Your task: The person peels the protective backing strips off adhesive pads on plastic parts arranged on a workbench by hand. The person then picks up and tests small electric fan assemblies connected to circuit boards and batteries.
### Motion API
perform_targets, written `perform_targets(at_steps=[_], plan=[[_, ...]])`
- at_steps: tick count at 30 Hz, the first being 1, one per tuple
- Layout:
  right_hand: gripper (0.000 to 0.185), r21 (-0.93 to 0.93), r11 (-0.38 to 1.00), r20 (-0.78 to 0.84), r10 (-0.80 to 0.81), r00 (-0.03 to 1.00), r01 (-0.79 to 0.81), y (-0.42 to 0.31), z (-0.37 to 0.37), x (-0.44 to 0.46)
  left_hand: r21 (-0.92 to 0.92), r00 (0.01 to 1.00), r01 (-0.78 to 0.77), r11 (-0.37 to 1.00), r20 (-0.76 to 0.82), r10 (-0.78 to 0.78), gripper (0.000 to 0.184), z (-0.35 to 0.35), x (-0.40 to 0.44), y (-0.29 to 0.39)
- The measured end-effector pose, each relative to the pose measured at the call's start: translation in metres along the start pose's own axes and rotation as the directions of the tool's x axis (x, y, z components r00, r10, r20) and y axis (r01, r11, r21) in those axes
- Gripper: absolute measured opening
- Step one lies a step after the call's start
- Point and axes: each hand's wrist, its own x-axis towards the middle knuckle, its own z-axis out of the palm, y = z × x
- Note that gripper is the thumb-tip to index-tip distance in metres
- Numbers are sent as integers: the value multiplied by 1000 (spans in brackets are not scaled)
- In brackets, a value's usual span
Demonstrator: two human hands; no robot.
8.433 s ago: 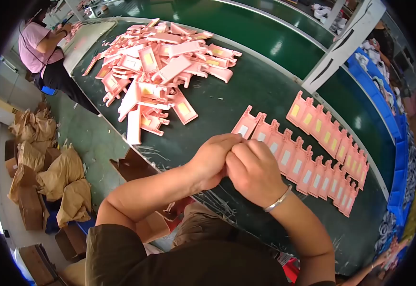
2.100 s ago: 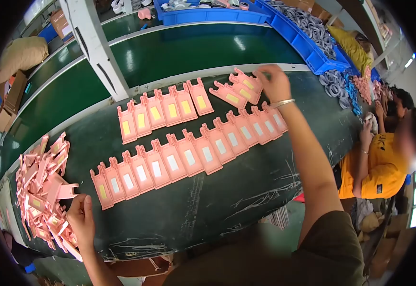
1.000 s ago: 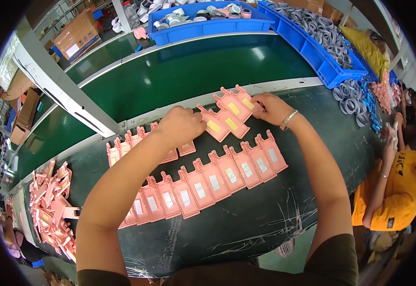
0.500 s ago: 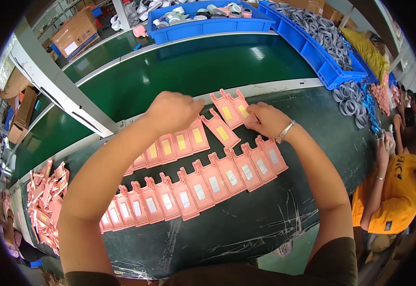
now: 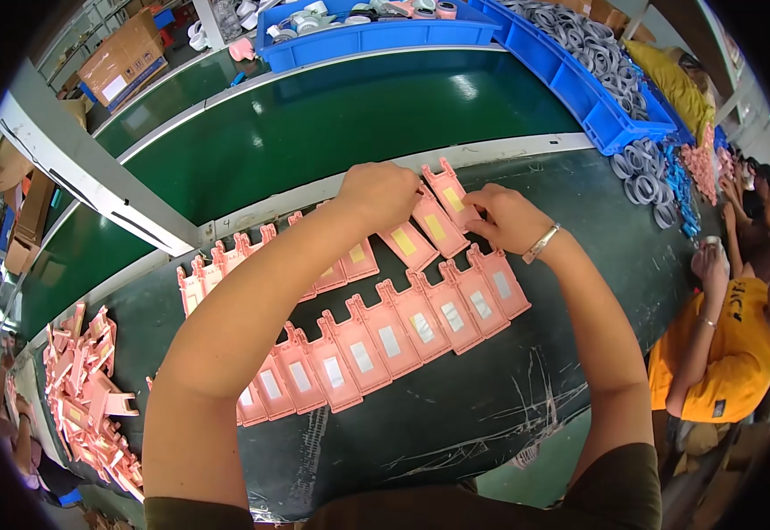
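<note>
Flat pink plastic covers with clips at the top lie in two overlapping rows on the dark table. The far row bears yellow strips, the near row white ones. My left hand (image 5: 383,193) is closed, its fingertips by the top of a pink cover (image 5: 438,228) in the far row; what it grips, if anything, is hidden. My right hand (image 5: 510,219) pinches the right edge of the rightmost far-row pink cover (image 5: 452,196). Below it ends the near row, with a white-stripped cover (image 5: 500,283). My left forearm hides part of both rows.
A pile of pink parts (image 5: 94,397) lies at left. Blue bins (image 5: 385,37) stand beyond the green conveyor (image 5: 332,106); grey rings (image 5: 645,181) lie at right. A white post (image 5: 94,168) rises at left. A person in an orange shirt (image 5: 729,353) sits at right.
My left hand has moved right along the far row. The tilted cover now sits closer in line beside the two rightmost ones. My right hand stays at the end cover.
</note>
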Motion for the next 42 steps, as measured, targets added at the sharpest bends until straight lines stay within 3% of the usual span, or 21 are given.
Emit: perform_targets(at_steps=[1,3,4,6,7,10,16,22,32,35,39,42], plan=[[29,1,1000,0,-2,1000,2,0,-1,-1,-2,1000,3,1000,3,-3,22,-6,-2,3],[28,9,1000,13,0,1000,0,-3,-3,-4,-199,989,25,980,-136,-53,21,-17,-8,7],[28,20,1000,19,6,1000,-6,-3,-3,-6,-201,990,28,979,-132,-56,21,-25,-15,8],[27,34,999,0,-28,1000,28,0,-2,-8,-217,993,-117,969,2,120,17,-34,-34,4],[26,44,997,-16,-64,998,64,2,0,-10,-217,992,-120,969,8,125,17,-32,-42,1],[20,56,998,11,-11,1000,11,0,-3,-8,-30,940,-330,943,82,331,10,-31,-60,-3],[18,72,997,19,-11,1000,10,-2,-4,-4,169,889,-455,874,25,458,10,-17,-54,4],[20,61,998,0,-31,1000,31,-1,-2,-2,359,887,-444,821,43,461,10,-17,-45,-7],[19,32,1000,45,0,999,-2,-12,2,4,458,903,-420,783,127,410,9,-20,-37,-20],[19,40,999,109,-22,994,18,-16,1,3,450,894,-430,783,91,439,8,-20,-44,-22],[17,44,994,78,-103,992,100,-17,6,4,422,899,-431,798,120,422,8,-24,-49,-28],[17,15,990,56,-140,989,139,-18,3,4,262,934,-334,906,-34,354,13,-37,-62,-32]])
